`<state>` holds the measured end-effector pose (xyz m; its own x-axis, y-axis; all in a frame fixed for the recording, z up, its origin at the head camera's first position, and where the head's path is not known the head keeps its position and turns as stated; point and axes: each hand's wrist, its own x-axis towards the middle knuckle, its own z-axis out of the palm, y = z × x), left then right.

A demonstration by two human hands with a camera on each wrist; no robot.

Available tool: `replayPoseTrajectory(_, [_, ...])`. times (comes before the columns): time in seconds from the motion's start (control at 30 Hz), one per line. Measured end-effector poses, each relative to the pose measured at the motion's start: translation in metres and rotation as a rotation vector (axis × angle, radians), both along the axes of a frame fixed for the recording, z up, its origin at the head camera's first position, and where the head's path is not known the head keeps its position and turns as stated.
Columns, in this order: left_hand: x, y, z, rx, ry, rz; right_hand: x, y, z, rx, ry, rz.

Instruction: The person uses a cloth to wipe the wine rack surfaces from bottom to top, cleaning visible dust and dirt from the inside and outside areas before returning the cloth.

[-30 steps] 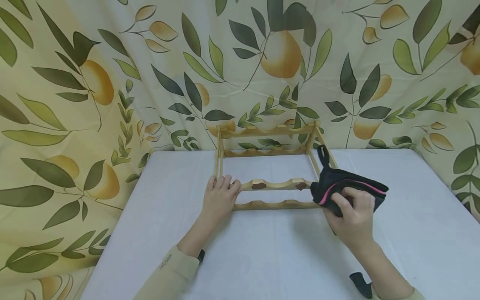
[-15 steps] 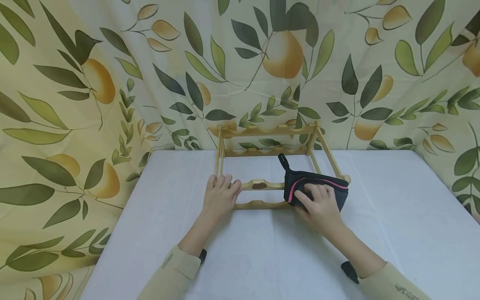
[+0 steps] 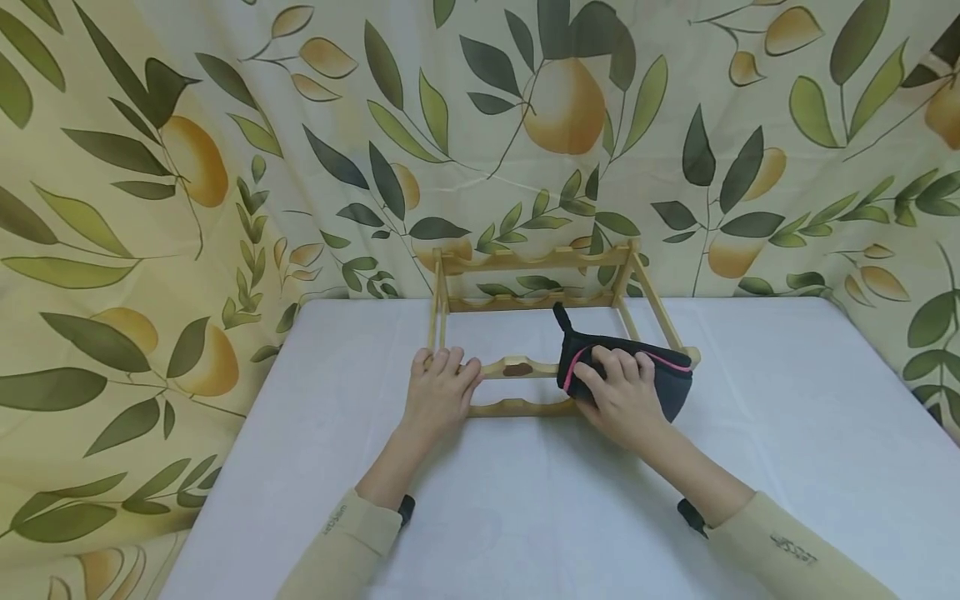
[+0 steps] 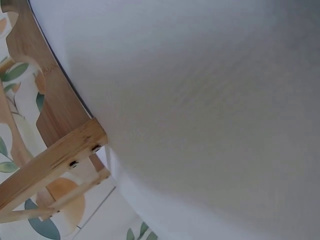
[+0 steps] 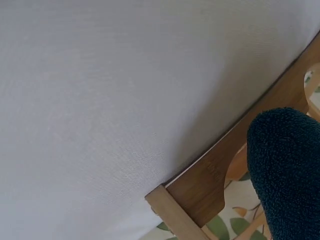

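Observation:
A light wooden wine rack (image 3: 517, 407) with scalloped rails stands on the table. My left hand (image 3: 438, 396) grips its front left corner, fingers over the top rail. In my right hand (image 3: 622, 400) is a dark folded cloth (image 3: 669, 396) with pink edging and a hanging loop. I hold it over the right part of the front upper rail, covering that stretch. Seen from the right wrist, the cloth (image 5: 285, 165) shows a dark teal, towel-like surface close to the scalloped wooden rail (image 5: 200, 185). The left wrist view catches a rack corner (image 4: 95, 132) with screws, but not the hand.
White cloth covers the table (image 3: 525, 508). Behind it and along the left hangs a curtain (image 3: 495, 158) printed with leaves and orange fruit. The rack's back rails (image 3: 532, 262) stand near the table's far edge. Dark bands sit at both wrists.
My right hand has moved left along the front rail with the cloth, mostly in the first half second. The left hand and the rack have stayed in place.

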<state>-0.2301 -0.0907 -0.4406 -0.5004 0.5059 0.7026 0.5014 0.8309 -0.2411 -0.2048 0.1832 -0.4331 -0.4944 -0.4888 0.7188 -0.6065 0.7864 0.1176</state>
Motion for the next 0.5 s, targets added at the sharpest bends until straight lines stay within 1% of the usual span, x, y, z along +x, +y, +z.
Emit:
replayPoseTrajectory(0.13, [-0.0006,0.0006,0.0003,0.006,0.002,-0.007,0.0006,-0.0013,-0.0006,0.001,-0.027,-0.021])
replayPoseTrajectory(0.27, [-0.0004,0.0008,0.0006,-0.001,0.0,0.0,0.0024,-0.0023,-0.0009,0.002,-0.041,-0.016])
replayPoseTrajectory(0.4, [-0.0005,0.0008,0.0002,-0.009,0.009,0.009,0.0037,-0.0029,0.0013,-0.006,-0.015,-0.003])
replayPoseTrajectory(0.5, [-0.0008,0.001,-0.0002,-0.005,0.023,0.014,0.0021,-0.0027,0.0028,-0.037,0.016,0.029])
